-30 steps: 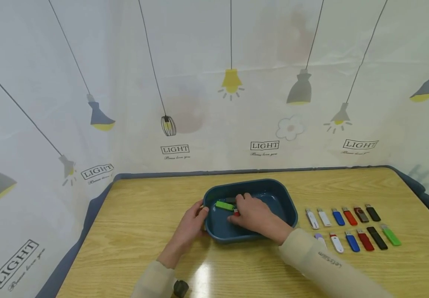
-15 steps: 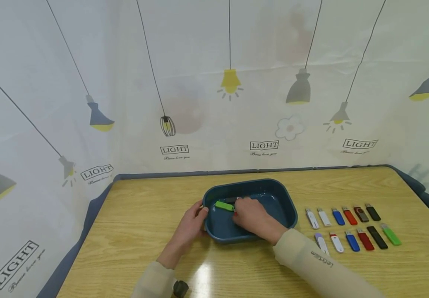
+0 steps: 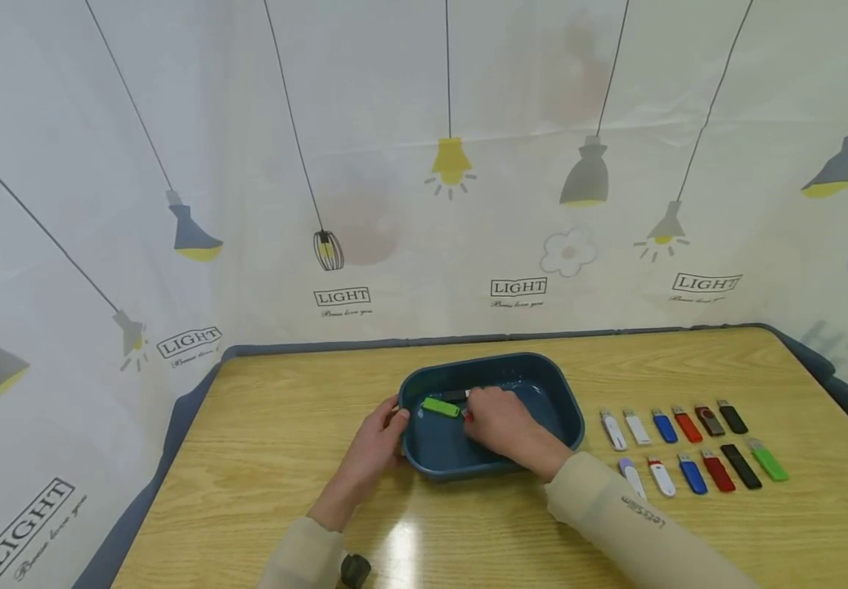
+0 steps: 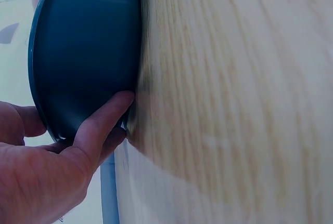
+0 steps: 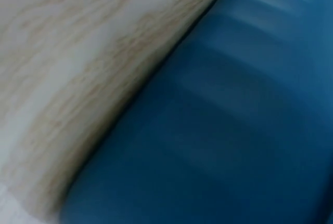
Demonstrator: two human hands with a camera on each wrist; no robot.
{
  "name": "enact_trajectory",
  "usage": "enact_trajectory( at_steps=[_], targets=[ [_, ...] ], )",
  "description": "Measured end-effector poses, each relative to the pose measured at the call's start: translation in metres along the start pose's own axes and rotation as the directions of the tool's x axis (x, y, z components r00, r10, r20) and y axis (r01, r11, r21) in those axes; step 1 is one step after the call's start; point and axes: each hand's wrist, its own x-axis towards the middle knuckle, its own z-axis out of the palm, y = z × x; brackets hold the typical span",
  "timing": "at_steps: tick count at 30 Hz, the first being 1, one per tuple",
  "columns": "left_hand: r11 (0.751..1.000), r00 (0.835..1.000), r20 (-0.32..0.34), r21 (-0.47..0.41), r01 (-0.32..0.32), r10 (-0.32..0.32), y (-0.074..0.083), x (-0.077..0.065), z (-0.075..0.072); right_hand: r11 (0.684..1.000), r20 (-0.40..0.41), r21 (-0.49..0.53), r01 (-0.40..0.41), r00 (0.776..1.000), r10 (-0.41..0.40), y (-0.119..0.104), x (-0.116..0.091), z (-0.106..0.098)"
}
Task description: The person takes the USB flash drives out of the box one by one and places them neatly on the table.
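A dark blue plastic bin stands on the wooden table. My left hand grips its left end, thumb at the rim and fingers against the outer wall, as the left wrist view shows close up. Inside the bin, my right hand has its fingers curled down and pinches a red USB flash drive, mostly hidden by the hand. Just left of those fingers lies a green USB flash drive. Behind it is a dark one, partly covered. The right wrist view shows only the bin's outer wall and table.
Right of the bin, several USB flash drives lie in two rows, including a white one, a blue one and a green one. A small black object is beside the left sleeve. A printed curtain hangs behind the table.
My right hand's fingers have drawn together over the red USB flash drive inside the bin. The left hand has kept its grip on the bin's end.
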Motion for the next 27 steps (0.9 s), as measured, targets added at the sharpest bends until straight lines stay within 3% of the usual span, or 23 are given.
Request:
enact_trajectory(
  at_steps=[14,27],
  targets=[
    [1.0,1.0,-0.011,0.007,0.008,-0.008,0.0,0.001,0.0,0.998,-0.077,0.066,0.011,0.997,-0.006,0.007,-0.015,-0.016],
    [1.0,1.0,-0.018,0.013,0.012,-0.011,0.002,-0.001,0.001,0.992,-0.153,0.125,-0.034,0.987,0.053,0.035,-0.061,-0.051]
  ],
)
